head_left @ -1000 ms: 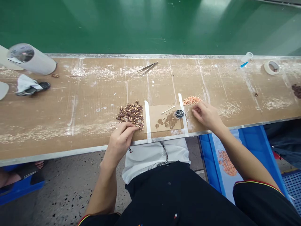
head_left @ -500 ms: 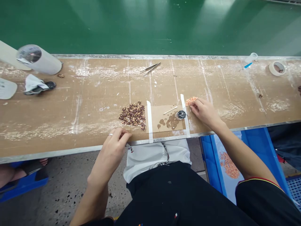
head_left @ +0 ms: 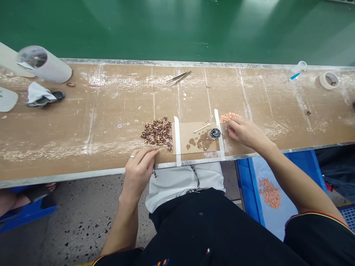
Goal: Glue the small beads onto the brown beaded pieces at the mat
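Note:
My left hand (head_left: pixel 139 166) rests at the table's front edge, just below a heap of small dark brown and gold pieces (head_left: pixel 157 132). Its fingers are bent and drawn together, and whatever lies between the tips is hidden. Beside a small pile of orange pieces (head_left: pixel 227 117), my right hand (head_left: pixel 245 133) is closed, with thumb and fingertips pressed together. What it may hold cannot be seen. Between the hands lies a stained brown card (head_left: pixel 184 142) under two white tape strips (head_left: pixel 177 138). A cotton swab (head_left: pixel 202 128) and a small round pot with black contents (head_left: pixel 215 133) are on it.
Tweezers (head_left: pixel 179 77) lie farther back. White cylinders (head_left: pixel 46 64) and a crumpled cloth (head_left: pixel 39 94) are at left. A tape roll (head_left: pixel 329 80) and a blue-and-clear item (head_left: pixel 296 74) stand at right. Below the table, a blue bin (head_left: pixel 249 184) contains more orange pieces.
My left hand has shifted right and its fingers have drawn in closer beneath the brown heap. My right hand has moved slightly right, uncovering more of the orange pile. The view has shifted a little.

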Tool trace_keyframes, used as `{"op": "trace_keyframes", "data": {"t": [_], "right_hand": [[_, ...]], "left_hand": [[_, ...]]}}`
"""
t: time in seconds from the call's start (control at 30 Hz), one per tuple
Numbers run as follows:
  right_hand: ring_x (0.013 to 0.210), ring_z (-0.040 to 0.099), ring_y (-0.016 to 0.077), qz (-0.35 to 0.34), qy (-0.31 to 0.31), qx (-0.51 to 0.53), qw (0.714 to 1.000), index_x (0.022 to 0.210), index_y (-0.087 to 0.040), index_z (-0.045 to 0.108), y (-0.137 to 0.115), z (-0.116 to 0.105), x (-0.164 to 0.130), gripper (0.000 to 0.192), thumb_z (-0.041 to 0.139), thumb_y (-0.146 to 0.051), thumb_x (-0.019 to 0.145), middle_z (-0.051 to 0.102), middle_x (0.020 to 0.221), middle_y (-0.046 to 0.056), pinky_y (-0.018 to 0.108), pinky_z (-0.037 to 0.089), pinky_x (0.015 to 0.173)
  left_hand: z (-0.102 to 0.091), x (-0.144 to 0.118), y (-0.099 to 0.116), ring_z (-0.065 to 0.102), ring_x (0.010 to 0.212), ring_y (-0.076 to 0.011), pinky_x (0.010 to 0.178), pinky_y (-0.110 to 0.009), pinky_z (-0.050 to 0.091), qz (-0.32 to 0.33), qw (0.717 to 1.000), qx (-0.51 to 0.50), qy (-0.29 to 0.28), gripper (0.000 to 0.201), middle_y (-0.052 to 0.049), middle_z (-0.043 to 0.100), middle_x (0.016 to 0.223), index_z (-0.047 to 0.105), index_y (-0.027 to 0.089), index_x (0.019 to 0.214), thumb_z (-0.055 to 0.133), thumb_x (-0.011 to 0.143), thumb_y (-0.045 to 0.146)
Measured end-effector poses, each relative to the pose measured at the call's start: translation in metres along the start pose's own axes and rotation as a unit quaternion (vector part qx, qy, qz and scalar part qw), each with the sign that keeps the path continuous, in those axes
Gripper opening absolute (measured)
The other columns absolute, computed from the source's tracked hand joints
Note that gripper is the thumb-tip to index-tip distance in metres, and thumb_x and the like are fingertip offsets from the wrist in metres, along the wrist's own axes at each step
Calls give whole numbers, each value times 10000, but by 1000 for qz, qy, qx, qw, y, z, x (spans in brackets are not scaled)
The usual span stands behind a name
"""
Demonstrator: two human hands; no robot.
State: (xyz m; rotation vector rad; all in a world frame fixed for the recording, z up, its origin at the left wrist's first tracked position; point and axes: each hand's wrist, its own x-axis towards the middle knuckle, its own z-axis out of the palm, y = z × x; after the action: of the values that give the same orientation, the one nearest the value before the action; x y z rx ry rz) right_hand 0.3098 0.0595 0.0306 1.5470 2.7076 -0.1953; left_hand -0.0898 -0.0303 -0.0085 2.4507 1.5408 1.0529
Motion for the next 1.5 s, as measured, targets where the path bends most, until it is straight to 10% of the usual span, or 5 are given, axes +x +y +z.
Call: {"op": "trace_keyframes", "data": {"t": [0.47,0.93,1.13,1.33,1.5], "right_hand": [[588,477,164,66,-22,158,985,707,-260,431,2,-7,-4,196,562,-147,798,530,636,-10,301,353,609],[539,457,146,138,62,284,947,705,-254,499,1,7,-16,114,563,-269,798,515,590,-20,287,354,545],[517,410,142,166,159,281,932,714,-262,508,-10,24,-20,120,586,-285,802,470,580,-31,294,346,529],[524,402,152,187,223,283,914,715,-270,502,-18,33,-24,135,588,-287,816,472,605,-26,305,361,519],[537,423,168,189,231,288,910,733,-277,505,-19,34,-25,144,609,-297,831,502,621,-12,322,391,515]], "left_hand": [[-11,6,-14,725,995,-247,939,-351,578,85,989,97,-69,291,-105,782,1073,755,195,1123,502,1028,89],[-13,25,24,688,858,-321,752,-410,540,-68,938,223,-256,417,-179,718,914,740,152,924,362,923,-25],[-8,26,24,709,876,-331,724,-404,548,-96,931,268,-228,393,-202,725,939,738,121,944,366,945,-9],[-21,20,3,772,883,-212,824,-351,651,-192,978,-35,-78,251,-88,806,1031,752,192,1121,559,965,159],[-18,25,9,792,749,-171,746,-315,693,-318,861,-396,1,174,-66,829,935,759,178,998,775,881,306]]}}
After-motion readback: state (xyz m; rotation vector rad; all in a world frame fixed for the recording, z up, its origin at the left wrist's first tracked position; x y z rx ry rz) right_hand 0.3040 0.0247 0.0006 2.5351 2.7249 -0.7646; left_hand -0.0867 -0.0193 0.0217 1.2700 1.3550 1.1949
